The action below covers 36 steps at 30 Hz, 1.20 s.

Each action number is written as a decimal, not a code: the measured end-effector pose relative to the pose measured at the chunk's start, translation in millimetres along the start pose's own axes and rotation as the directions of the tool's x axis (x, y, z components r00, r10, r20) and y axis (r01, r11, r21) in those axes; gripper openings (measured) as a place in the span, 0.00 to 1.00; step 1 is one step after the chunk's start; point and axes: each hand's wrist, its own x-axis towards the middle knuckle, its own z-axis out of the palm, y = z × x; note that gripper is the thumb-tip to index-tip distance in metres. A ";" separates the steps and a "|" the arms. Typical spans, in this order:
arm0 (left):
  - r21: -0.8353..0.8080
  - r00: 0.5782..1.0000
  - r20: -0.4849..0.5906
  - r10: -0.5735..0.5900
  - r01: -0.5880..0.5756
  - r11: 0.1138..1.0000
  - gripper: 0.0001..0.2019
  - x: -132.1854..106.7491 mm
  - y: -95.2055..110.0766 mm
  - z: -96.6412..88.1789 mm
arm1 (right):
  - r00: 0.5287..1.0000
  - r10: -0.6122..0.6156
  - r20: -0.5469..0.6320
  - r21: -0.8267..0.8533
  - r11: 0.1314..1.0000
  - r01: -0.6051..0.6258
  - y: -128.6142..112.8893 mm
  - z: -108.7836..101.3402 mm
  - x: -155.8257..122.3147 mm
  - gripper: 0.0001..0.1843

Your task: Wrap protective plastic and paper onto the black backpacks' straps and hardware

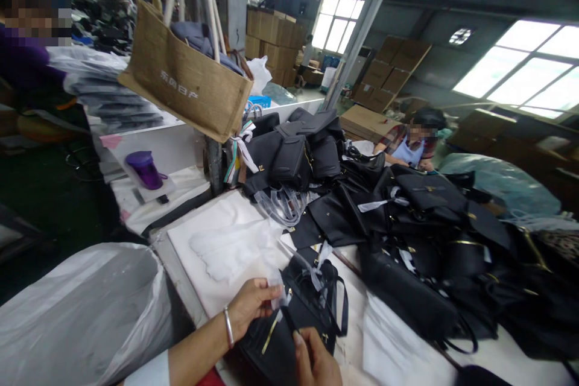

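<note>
— Item one?
— I log black handbag (pixel 298 313), near table (pixel 178 277) edge; left hand (pixel 253 307) pinching its clear wrapping (pixel 283 297).
— Right?
— Right hand (pixel 316 362) curled on bag front; grasp, I cannot tell; handbag pile (pixel 407 217) behind.

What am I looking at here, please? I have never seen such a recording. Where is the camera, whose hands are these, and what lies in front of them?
There is no machine here: a person works with bare hands. The one picture comes from a camera worn on that person's head, looking forward and down. The left hand, which wears a bangle, pinches a piece of clear wrapping on a black handbag. The right hand touches the same bag lower down; whether it grips anything is unclear. Beyond lie white sheets and a pile of black handbags. A jute bag hangs above, a purple cup stands at the left, and another person sits behind the pile.
</note>
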 end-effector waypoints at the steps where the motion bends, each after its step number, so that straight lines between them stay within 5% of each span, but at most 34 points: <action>1: 0.004 1.000 -0.006 0.009 -0.009 1.000 0.22 -0.6 -1.3 -0.2 | 1.000 -0.002 -0.010 -0.010 1.000 0.002 0.3 1.5 -0.1 0.24; 7: 0.054 0.996 -0.016 0.087 -0.086 0.995 0.22 -2.5 -15.9 2.2 | 0.999 -0.020 -0.039 0.040 0.999 0.022 -1.8 15.5 2.7 0.26; 14: 0.120 0.996 0.065 0.054 -0.062 0.991 0.23 3.5 -29.3 0.2 | 0.982 -0.115 0.150 0.157 0.983 0.091 -22.5 17.4 28.3 0.25; 19: 0.126 0.994 -0.022 0.104 -0.100 0.987 0.22 13.1 -16.1 -20.8 | 0.966 -0.226 0.126 -0.035 0.972 0.232 6.9 7.4 27.6 0.20; 22: 0.137 0.992 -0.033 0.119 -0.114 0.984 0.21 17.0 -15.8 -18.7 | 0.971 -0.172 0.164 0.005 0.985 0.174 15.0 8.8 29.5 0.14; 28: 0.097 0.990 0.135 0.035 -0.048 0.994 0.22 26.5 -25.5 4.0 | 0.964 -0.112 0.243 0.209 0.976 0.060 -9.0 6.7 50.8 0.25; 33: 0.155 0.999 0.008 0.037 -0.038 0.987 0.22 38.5 -12.9 -1.1 | 0.962 -0.065 0.265 0.138 0.990 0.029 17.6 -1.5 53.7 0.28; 36: 0.178 0.997 0.074 0.022 -0.035 0.983 0.22 47.3 -13.2 5.2 | 0.968 -0.003 0.251 0.172 0.984 -0.041 27.0 0.4 56.4 0.26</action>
